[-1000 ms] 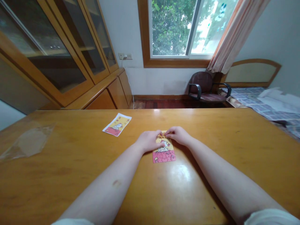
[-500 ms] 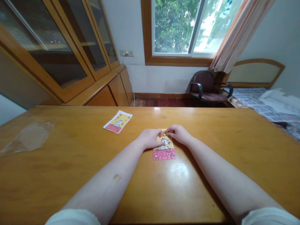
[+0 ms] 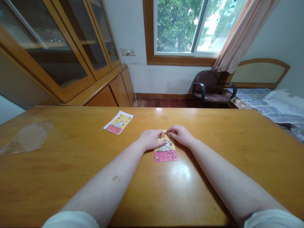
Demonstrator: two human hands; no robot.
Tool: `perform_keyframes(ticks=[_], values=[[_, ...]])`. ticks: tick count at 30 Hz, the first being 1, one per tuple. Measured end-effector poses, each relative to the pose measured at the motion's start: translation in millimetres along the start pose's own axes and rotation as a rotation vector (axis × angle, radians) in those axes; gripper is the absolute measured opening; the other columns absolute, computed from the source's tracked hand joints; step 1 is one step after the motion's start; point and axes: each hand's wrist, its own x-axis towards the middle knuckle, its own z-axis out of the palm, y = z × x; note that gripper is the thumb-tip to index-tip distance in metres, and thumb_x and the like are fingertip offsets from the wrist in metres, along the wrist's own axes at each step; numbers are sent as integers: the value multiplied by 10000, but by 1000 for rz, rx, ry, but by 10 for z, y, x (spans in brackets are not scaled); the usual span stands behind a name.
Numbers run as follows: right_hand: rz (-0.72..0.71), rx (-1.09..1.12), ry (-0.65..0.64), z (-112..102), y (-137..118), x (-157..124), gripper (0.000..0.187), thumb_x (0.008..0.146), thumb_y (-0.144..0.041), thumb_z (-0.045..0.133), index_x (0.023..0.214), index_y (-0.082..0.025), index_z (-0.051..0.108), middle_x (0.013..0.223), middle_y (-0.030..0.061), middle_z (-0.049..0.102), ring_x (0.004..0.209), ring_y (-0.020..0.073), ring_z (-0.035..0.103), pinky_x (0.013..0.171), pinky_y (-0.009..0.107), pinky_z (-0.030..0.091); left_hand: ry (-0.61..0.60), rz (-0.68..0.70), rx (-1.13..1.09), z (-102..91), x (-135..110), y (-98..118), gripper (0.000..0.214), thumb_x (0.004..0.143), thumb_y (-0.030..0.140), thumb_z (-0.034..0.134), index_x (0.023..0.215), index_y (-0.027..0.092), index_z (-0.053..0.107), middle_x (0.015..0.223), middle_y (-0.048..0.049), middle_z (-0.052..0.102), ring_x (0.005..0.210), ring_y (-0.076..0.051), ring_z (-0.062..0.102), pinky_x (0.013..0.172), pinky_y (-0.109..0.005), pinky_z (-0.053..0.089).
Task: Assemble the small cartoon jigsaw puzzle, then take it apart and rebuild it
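Your left hand (image 3: pixel 150 140) and right hand (image 3: pixel 180 134) curl together over the top of the jigsaw puzzle (image 3: pixel 165 154); I cannot tell whether they grip a piece. That top end calls for your next fitting.

A small jigsaw puzzle (image 3: pixel 165 155) with a white cartoon figure on yellow above a pink band lies flat between the left hand (image 3: pixel 150 140) and right hand (image 3: pixel 180 134), its upper end beneath them, its pink end nearer the person.

Jigsaw puzzle (image 3: pixel 165 155): yellow over pink, white cartoon figure.
Picture card (image 3: pixel 118 122): same colours, white border. Desk (image 3: pixel 71 164): honey-orange wood. Chair (image 3: pixel 206 81): burgundy. Bedspread (image 3: pixel 251 98): blue-grey check.
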Motion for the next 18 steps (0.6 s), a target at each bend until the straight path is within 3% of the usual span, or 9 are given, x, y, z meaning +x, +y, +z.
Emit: perform_keyframes(ticks=[3, 7, 18], values=[[-9, -40, 14, -88, 26, -20, 174, 814, -162, 573, 899, -186, 723, 817, 40, 665, 747, 147, 575, 717, 258, 430, 13, -2, 9, -13, -6, 1, 416, 757, 604, 549, 1015, 286, 624, 877, -19, 701, 793, -218, 643, 646, -275, 429], [-106, -79, -86, -185, 27, -52, 202, 808, -178, 555, 865, -181, 749, 736, 39, 663, 691, 146, 576, 674, 247, 424, -1, 18, -7, -19, -13, 15, 440, 758, 576, 567, 1126, 343, 632, 941, -11, 714, 863, -224, 652, 708, -281, 452], [-236, -207, -166, -186, -36, -67, 242, 838, -210, 523, 887, -190, 759, 759, 51, 672, 701, 150, 584, 692, 246, 413, -4, 40, 6, -9, -11, 21, 420, 770, 557, 571, 1129, 358, 656, 1022, -8, 721, 939, -236, 655, 774, -294, 481]])
